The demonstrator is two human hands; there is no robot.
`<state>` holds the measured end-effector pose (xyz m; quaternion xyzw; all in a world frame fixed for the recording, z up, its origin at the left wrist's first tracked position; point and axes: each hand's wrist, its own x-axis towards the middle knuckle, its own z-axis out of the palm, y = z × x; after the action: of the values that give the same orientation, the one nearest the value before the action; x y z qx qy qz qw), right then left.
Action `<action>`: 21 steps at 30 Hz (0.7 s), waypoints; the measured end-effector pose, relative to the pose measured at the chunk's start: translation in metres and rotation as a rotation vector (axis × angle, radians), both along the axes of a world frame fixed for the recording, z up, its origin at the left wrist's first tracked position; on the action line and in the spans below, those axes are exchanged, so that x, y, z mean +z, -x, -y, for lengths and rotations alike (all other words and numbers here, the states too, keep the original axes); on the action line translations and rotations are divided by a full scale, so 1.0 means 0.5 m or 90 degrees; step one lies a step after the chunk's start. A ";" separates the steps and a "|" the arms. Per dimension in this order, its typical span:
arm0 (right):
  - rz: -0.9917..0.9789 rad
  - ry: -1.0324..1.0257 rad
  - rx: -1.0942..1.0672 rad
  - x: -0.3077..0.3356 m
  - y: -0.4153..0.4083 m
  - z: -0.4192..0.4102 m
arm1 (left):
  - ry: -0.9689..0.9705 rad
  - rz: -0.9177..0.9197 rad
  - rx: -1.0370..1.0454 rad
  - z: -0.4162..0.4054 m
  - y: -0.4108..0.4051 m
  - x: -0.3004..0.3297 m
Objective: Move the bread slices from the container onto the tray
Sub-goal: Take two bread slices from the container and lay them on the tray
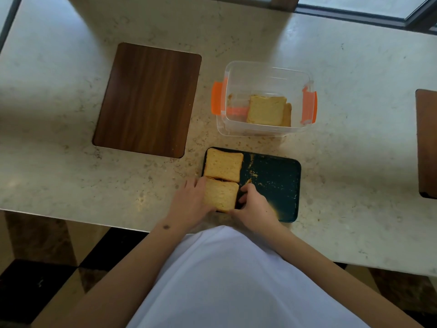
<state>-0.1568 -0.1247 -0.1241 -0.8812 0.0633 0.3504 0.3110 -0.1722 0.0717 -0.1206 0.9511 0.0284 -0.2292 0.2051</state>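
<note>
A dark tray (276, 185) scattered with crumbs lies near the table's front edge. One bread slice (223, 165) rests flat in its far left corner. A second slice (221, 194) lies just in front of it, gripped on both sides: my left hand (191, 202) on its left edge, my right hand (254, 204) on its right edge. Behind the tray stands a clear plastic container (264, 74) with orange clips, and bread slices (266, 110) lean inside it toward the right.
A brown wooden board (147, 99) lies to the left of the container. Another brown board (428, 143) shows at the right edge. The marble table's front edge (71, 217) runs just below the tray.
</note>
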 end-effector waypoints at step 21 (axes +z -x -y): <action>0.037 0.044 0.086 -0.009 -0.017 -0.015 | -0.101 0.146 -0.169 -0.014 0.007 0.013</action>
<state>-0.1480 -0.1171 -0.1286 -0.9033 0.0066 0.3429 0.2578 -0.1757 0.0786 -0.1140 0.9795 -0.1028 -0.1416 0.0993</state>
